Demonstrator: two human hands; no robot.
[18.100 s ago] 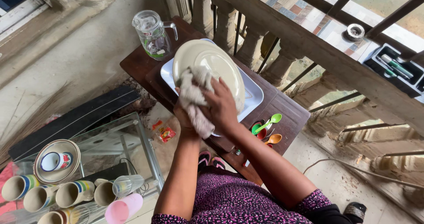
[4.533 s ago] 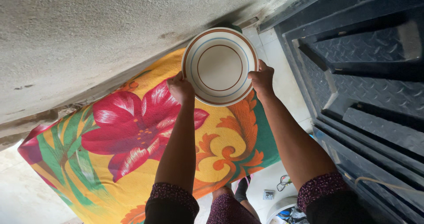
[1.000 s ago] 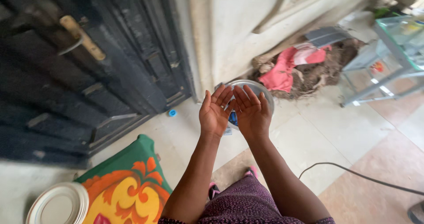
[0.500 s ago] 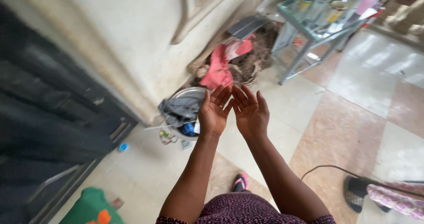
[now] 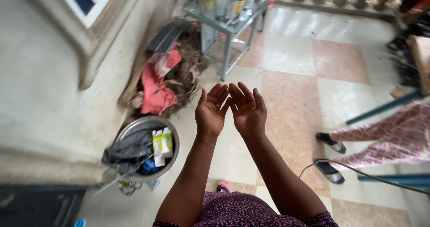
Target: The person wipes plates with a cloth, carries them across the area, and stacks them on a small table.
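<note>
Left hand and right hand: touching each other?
Touching. The head view shows the left hand and right hand raised palms up, empty, their inner edges meeting near the fingers with no floor between them.

**Occlusions / cutoffs**

Frame is motion-blurred, worst at the left wall. Cups on the glass table: cut by the top edge, count unclear. Second person: only patterned legs and sandals in frame. Metal basin: contents partly under dark cloth. Bottle labels unreadable.
</note>
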